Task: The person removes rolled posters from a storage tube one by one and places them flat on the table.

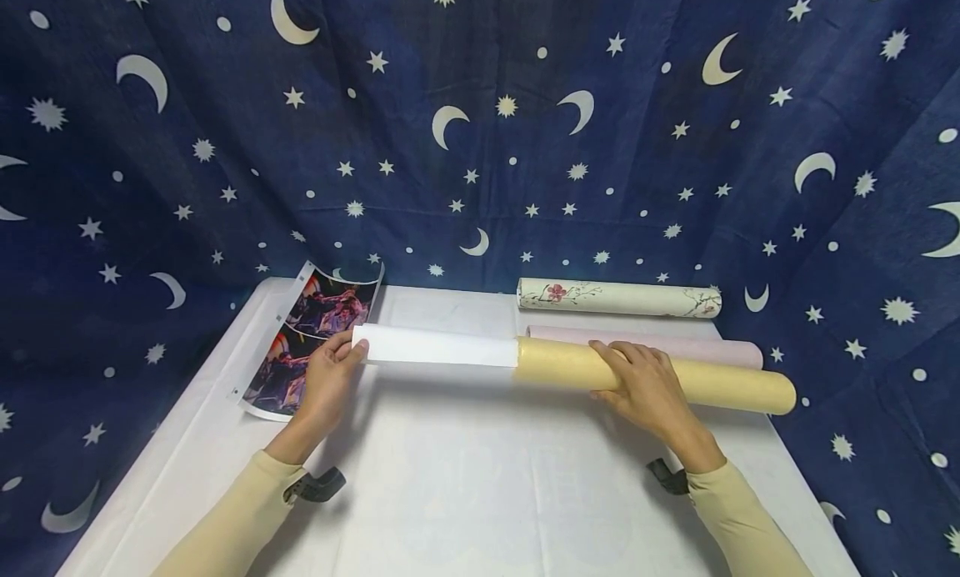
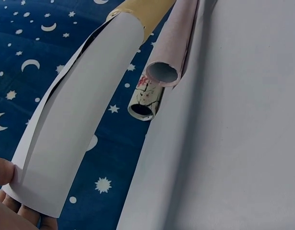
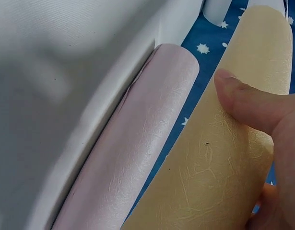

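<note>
A yellow textured roll (image 1: 731,387) is held level above the white table, its far surface finely wrinkled. My right hand (image 1: 648,387) grips it near its middle, thumb on the near side in the right wrist view. From the roll's left end sticks out a rolled white paper (image 1: 438,347), partly inside the yellow roll. My left hand (image 1: 328,383) pinches the paper's outer end between thumb and fingers. The left wrist view shows a lengthwise gap along the white paper (image 2: 85,100), where its edges overlap loosely. How far the paper reaches inside is hidden.
Behind the yellow roll lie a pink roll (image 1: 738,352) and a cream roll with red blossoms (image 1: 622,298), near the table's back edge. Curled printed sheets (image 1: 273,368) lie at the back left. A dark blue star-and-moon cloth (image 1: 495,168) hangs behind the white table (image 1: 465,485).
</note>
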A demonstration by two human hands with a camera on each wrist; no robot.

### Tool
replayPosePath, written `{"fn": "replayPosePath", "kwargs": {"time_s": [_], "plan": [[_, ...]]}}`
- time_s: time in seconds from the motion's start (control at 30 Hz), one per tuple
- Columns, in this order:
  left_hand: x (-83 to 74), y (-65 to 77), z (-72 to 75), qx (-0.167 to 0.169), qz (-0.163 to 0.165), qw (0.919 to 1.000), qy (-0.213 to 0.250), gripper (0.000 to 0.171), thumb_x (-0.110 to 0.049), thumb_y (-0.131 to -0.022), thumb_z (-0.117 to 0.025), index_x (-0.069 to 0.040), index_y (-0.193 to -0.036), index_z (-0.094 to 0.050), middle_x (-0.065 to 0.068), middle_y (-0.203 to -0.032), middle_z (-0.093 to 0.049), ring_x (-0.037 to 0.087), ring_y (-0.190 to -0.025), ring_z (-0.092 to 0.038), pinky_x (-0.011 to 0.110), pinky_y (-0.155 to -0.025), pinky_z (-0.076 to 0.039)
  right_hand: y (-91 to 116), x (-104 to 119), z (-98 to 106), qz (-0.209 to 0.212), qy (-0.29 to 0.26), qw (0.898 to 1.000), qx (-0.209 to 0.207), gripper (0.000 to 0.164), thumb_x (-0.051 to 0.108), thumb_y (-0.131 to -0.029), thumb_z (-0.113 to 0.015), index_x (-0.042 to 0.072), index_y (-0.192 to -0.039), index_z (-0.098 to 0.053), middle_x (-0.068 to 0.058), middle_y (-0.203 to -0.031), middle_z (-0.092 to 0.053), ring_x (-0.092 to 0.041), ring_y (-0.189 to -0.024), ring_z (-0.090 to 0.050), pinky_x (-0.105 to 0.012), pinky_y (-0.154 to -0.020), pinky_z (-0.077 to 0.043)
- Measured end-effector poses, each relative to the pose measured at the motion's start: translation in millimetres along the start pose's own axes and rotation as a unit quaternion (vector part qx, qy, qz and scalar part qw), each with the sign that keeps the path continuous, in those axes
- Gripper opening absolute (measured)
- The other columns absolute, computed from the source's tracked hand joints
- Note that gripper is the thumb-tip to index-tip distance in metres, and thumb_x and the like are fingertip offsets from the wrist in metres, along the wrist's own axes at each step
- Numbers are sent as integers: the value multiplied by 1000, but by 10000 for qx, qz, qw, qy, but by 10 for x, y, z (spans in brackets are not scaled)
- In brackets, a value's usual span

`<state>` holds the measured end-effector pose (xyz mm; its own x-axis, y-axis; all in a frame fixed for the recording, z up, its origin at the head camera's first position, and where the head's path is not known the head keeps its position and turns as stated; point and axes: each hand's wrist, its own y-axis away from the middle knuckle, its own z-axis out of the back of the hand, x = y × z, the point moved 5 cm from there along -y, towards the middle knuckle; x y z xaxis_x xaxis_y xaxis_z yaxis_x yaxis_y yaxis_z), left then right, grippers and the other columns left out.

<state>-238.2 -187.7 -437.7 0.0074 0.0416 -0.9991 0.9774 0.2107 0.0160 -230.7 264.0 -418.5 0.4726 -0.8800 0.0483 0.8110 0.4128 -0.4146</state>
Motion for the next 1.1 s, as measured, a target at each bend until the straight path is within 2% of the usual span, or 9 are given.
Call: {"fn": "replayPosePath", "kwargs": {"time_s": [0.23, 0.43, 0.57, 0.77, 0.93, 1.1], "plan": [[9, -18, 89, -137, 9, 9999, -16, 39, -14, -100, -56, 6, -133, -49, -23, -86, -65, -6, -86, -61, 10, -80, -48, 27, -20, -2, -45, -37, 10000, -3, 82, 41, -70, -86, 23, -141, -50, -13, -120, -64, -40, -110, -60, -61, -95, -40], [20, -19, 170, -297, 143, 9994, 49, 38, -15, -100, -55, 4, -133, -49, -21, -90, -66, -5, -90, -61, 15, -88, -50, 47, -40, 6, -96, -81, 9999, 11, 82, 41, -70, -86, 22, -141, -51, -13, -120, -64, -40, -109, -60, -61, -95, -40], [17, -22, 236, -398, 212, 9989, -80, 41, -18, -101, -55, 2, -136, -47, -21, -94, -65, -7, -93, -61, 12, -85, -50, 66, -79, -11, -148, -91, 9998, 60, 82, 42, -71, -86, 22, -142, -50, -13, -121, -64, -41, -110, -60, -61, -95, -40], [6, -30, 337, -488, 190, 9986, -71, 42, -20, -101, -54, 2, -136, -47, -25, -90, -65, -8, -92, -60, 9, -84, -49, 120, -166, -54, -282, -141, 9994, 123, 82, 41, -71, -85, 19, -142, -50, -16, -120, -65, -42, -109, -61, -61, -94, -41], [-11, -42, 428, -611, 65, 9980, 110, 37, -18, -101, -54, 2, -131, -48, -23, -88, -66, -7, -89, -62, 11, -84, -50, 173, -236, -76, -383, -139, 9991, 132, 82, 41, -72, -85, 18, -142, -50, -17, -121, -64, -42, -109, -61, -63, -93, -42], [-35, -40, 526, -765, 24, 9959, 488, 29, -18, -101, -54, -4, -126, -49, -18, -91, -68, -5, -91, -64, 11, -84, -50, 218, -278, -104, -435, -133, 9987, 210, 81, 40, -72, -85, 17, -141, -51, -18, -119, -65, -43, -109, -60, -63, -93, -41]]}}
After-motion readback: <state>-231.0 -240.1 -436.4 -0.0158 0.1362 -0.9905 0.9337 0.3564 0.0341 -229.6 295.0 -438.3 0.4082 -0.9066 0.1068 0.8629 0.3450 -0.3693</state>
